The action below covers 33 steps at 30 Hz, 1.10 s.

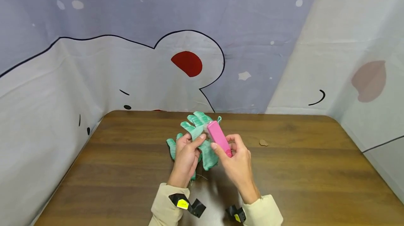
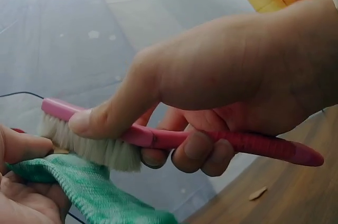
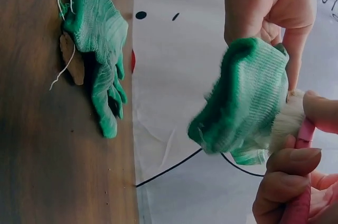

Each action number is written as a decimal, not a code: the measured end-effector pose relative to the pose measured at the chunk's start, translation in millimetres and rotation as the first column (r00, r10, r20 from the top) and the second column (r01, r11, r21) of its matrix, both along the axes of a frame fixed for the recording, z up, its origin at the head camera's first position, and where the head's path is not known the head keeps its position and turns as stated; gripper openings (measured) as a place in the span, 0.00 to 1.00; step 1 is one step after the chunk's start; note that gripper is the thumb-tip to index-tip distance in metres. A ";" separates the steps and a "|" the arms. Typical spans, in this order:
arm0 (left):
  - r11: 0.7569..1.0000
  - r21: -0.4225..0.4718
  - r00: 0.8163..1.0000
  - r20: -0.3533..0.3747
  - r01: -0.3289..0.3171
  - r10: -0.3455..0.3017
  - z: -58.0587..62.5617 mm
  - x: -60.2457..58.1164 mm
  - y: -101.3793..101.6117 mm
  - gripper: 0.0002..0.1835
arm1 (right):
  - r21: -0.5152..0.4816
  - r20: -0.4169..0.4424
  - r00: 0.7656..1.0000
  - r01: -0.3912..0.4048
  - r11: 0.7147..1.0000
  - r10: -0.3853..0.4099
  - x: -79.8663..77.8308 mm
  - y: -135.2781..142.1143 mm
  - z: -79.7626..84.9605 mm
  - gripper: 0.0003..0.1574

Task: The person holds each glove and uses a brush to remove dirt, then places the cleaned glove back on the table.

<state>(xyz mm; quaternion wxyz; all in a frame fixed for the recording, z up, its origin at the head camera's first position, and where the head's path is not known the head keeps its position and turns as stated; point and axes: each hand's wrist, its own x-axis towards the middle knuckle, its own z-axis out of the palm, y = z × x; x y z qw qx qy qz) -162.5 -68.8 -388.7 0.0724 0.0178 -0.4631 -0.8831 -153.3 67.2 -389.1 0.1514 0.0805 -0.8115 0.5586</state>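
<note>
My left hand (image 1: 184, 157) pinches a green-and-white knit glove (image 1: 209, 156), its thumb on top and its fingers spread away from me. My right hand (image 1: 238, 159) grips a pink brush (image 1: 219, 138), the thumb lying along its back. In the left wrist view the pale bristles (image 2: 95, 147) touch the glove's knit. The glove's open cuff (image 3: 232, 97) faces the right wrist camera. A second green glove (image 3: 105, 49) lies on the table beyond my left hand, partly hidden from the head view. Some of the left fingers are hidden behind the held glove.
A small brown flat piece (image 1: 263, 143) lies on the wooden table (image 1: 303, 170), right of my hands. Another brown piece (image 3: 73, 59) sits by the second glove's cuff, near loose white thread (image 3: 63, 73). A printed curtain (image 1: 126, 72) hangs behind the table.
</note>
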 end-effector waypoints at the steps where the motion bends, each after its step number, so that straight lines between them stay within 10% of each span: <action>1: 1.000 0.003 1.000 -0.002 0.003 -0.003 -0.3 -0.1 -0.1 0.08 | -0.004 0.008 1.000 0.009 1.000 -0.009 0.0 0.2 -0.2 0.25; 11: 1.000 0.016 1.000 -0.014 -0.004 0.004 -0.4 1.3 0.1 0.10 | -0.174 0.060 0.998 0.042 0.984 -0.032 -3.0 -1.8 -1.6 0.20; 22: 0.997 -0.041 0.992 -0.102 0.071 -0.075 7.7 10.1 -10.2 0.07 | 0.031 0.118 0.957 0.262 0.965 -0.264 -12.5 18.8 -5.6 0.26; 33: 0.988 -0.153 1.000 -0.006 -0.014 0.013 -3.4 1.3 -4.9 0.03 | 0.014 -0.080 0.993 -0.083 0.996 0.084 -0.2 2.9 -7.5 0.22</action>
